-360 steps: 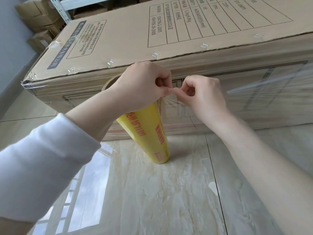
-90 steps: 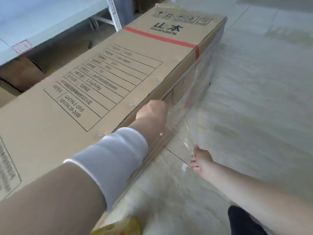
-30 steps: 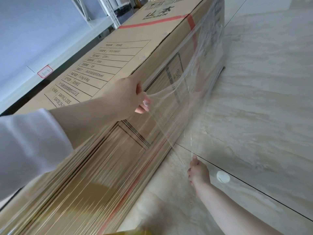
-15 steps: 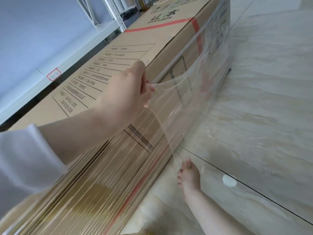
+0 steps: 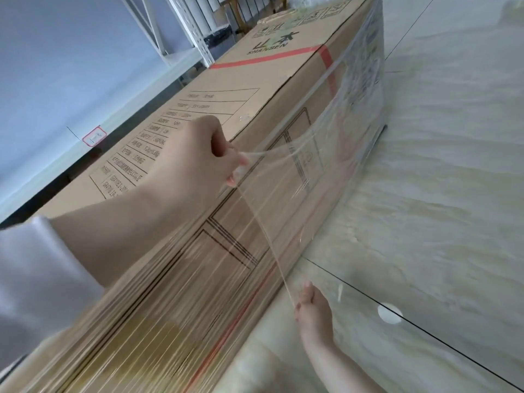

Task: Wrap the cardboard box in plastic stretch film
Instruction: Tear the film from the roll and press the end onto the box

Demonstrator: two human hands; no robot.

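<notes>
Cardboard box (image 5: 119,177) lies lengthwise before us. Our left hand (image 5: 195,157) pinches the top edge and our right hand (image 5: 312,310), well below, the bottom edge of stretch film (image 5: 354,123) drawn along its near face, down toward the floor (image 5: 439,208). Wrapping looks partway to us: the top is bare.

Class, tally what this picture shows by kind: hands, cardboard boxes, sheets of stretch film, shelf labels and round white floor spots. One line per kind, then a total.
Hands: 2, the left hand and the right hand, both pinching the film
Box: 1
Film: 1
Shelf label: 1
Floor spot: 1
Total: 6
</notes>
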